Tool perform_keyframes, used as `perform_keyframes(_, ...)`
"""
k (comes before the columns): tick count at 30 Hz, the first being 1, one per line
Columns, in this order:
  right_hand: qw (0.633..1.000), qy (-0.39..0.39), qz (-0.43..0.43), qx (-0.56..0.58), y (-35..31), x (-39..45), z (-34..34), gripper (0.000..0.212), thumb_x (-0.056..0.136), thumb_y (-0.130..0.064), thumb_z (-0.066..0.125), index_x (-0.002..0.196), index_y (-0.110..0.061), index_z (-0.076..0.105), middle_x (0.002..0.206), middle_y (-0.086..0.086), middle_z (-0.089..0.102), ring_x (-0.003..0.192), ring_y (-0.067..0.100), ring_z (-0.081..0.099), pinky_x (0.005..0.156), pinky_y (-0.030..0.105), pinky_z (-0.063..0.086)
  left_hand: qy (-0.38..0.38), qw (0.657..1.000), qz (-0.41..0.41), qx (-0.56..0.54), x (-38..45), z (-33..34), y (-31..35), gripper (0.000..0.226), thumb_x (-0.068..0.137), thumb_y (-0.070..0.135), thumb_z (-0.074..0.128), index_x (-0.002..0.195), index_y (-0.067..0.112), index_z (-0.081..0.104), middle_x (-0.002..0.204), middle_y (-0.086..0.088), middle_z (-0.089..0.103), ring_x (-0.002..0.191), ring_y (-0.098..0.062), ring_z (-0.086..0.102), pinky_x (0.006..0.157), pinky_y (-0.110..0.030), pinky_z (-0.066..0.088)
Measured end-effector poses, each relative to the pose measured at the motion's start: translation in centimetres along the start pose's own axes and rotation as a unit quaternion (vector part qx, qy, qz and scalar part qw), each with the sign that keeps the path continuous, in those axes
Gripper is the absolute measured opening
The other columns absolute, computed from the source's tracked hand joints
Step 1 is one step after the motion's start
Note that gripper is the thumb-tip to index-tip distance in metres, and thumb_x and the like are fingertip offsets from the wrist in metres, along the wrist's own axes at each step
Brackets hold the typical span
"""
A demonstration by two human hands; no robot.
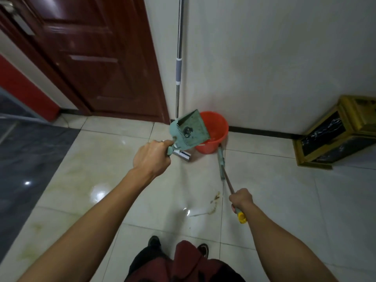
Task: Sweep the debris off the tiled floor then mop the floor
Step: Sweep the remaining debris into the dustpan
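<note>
- Left hand [151,157] grips one ridged green plastic dustpan [190,130], tilted over one round orange bucket [216,132]
- Right hand [241,199] grips one thin broom [222,165] handle, yellow-capped
- Glossy tiles [284,200] bear brown debris [215,198]

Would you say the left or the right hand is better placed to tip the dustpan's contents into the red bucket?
Left, probably. The left hand grips the dustpan, which is raised at the red bucket rim. The right hand grips the broom handle, nearer the person.
</note>
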State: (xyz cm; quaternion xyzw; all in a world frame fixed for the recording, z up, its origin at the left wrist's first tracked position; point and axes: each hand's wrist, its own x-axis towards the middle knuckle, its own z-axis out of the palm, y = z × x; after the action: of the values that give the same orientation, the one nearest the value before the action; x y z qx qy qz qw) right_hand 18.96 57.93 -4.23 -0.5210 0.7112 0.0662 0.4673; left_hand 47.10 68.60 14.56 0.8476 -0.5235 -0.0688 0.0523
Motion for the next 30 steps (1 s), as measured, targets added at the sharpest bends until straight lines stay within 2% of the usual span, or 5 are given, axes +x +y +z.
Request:
perform_keyframes(5,1.000,-0.005,-0.005,-0.027,1.2,-1.4,1.6,0.012,0.089,-0.001,0.060,0.096,0.008,0.064,0.077,0.021,0.065,0.046,0.026,0.063,0.035,0.023,0.044,-0.015,0.999,-0.043,-0.004,-4.4,1.2,-2.3,0.041,0.088,0.016,0.056,0.123,0.037,0.065,0.088,-0.006,0.070,0.076,-0.033,0.064,0.062,-0.038,0.053)
perform_keyframes(10,0.999,0.017,-0.006,-0.050,2.7,-3.2,3.6,0.011,0.086,-0.001,0.063,0.094,0.006,0.062,0.082,0.023,0.066,0.062,0.035,0.071,0.047,0.038,0.059,-0.039,0.996,-0.067,-0.035,-8.9,3.9,-5.0,0.043,0.089,0.017,0.056,0.126,0.038,0.064,0.089,-0.005,0.071,0.077,-0.031,0.065,0.065,-0.040,0.057)
perform_keyframes(15,0.994,0.039,0.003,-0.098,6.6,-5.0,4.5,0.016,0.087,-0.001,0.058,0.100,0.005,0.063,0.088,0.022,0.066,0.061,0.035,0.070,0.040,0.031,0.054,-0.081,0.989,-0.099,-0.068,-14.1,8.4,-7.5,0.045,0.087,0.017,0.053,0.125,0.039,0.063,0.091,-0.007,0.071,0.082,-0.035,0.066,0.069,-0.040,0.056)
perform_keyframes(20,0.983,0.050,-0.002,-0.175,11.1,-5.3,6.0,0.022,0.085,-0.014,0.060,0.103,-0.002,0.065,0.083,0.015,0.068,0.058,0.029,0.069,0.052,0.037,0.061,-0.115,0.980,-0.133,-0.092,-17.5,13.0,-9.5,0.039,0.091,0.020,0.058,0.125,0.039,0.065,0.091,-0.007,0.072,0.079,-0.032,0.067,0.063,-0.034,0.051)
perform_keyframes(30,0.982,0.066,-0.016,-0.176,12.3,0.3,5.8,0.021,0.092,-0.005,0.056,0.112,0.002,0.061,0.111,0.021,0.067,0.098,0.039,0.068,0.082,0.040,0.058,-0.156,0.970,-0.167,-0.078,-17.6,18.0,-7.0,0.036,0.094,0.022,0.058,0.125,0.038,0.065,0.089,-0.006,0.073,0.076,-0.031,0.066,0.066,-0.039,0.056)
